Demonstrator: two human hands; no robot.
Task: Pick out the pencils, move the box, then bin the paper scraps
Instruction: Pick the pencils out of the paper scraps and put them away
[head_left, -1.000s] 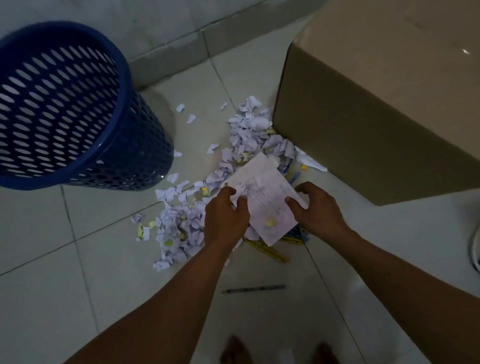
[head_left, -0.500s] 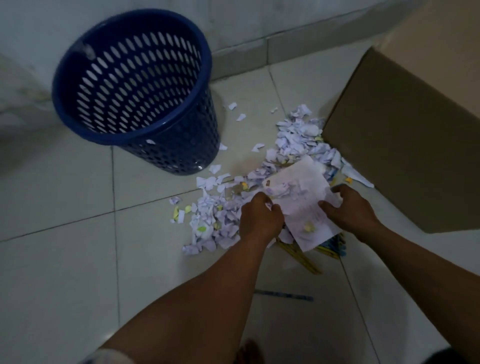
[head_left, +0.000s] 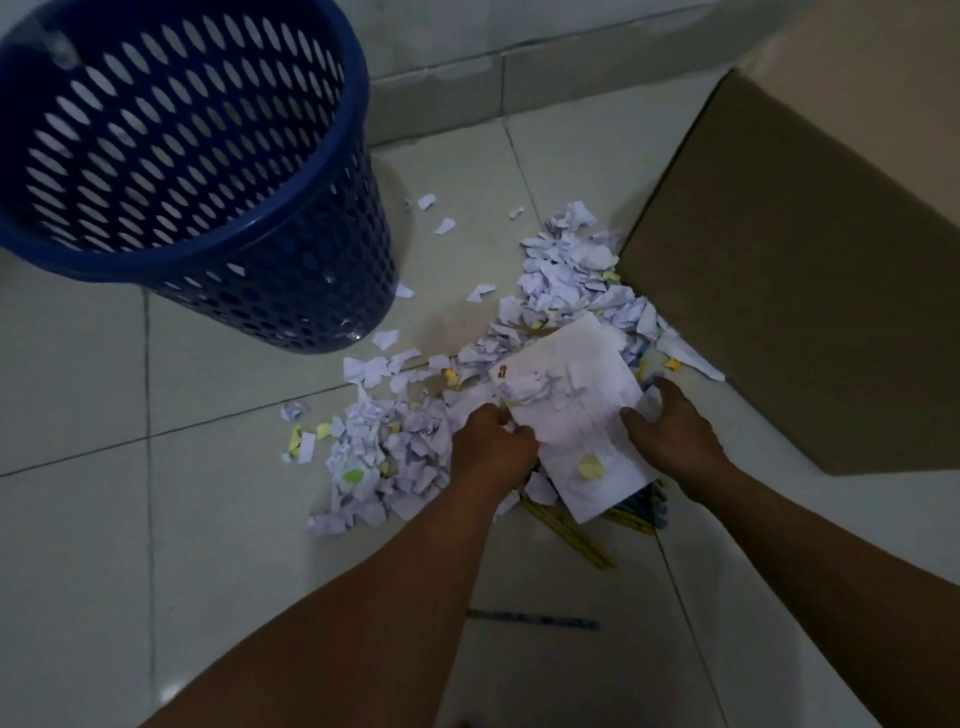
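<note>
On the floor (head_left: 208, 519), the left hand (head_left: 493, 447) and right hand (head_left: 675, 441) grip a paper sheet (head_left: 576, 415) by its edges with curled fingers, above the paper scraps (head_left: 395, 447). Pencils (head_left: 571, 535) lie beneath at 6 o'clock, the bin (head_left: 234, 291) at 10 o'clock, the box (head_left: 805, 322) at 2 o'clock.

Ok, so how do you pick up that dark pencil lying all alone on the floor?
Pinch the dark pencil at its middle, straight down from above. It lies flat, long and thin, nothing touching it, so fingertips fit either side. The left hand and right hand hold the sheet, so one must let go first.
</note>
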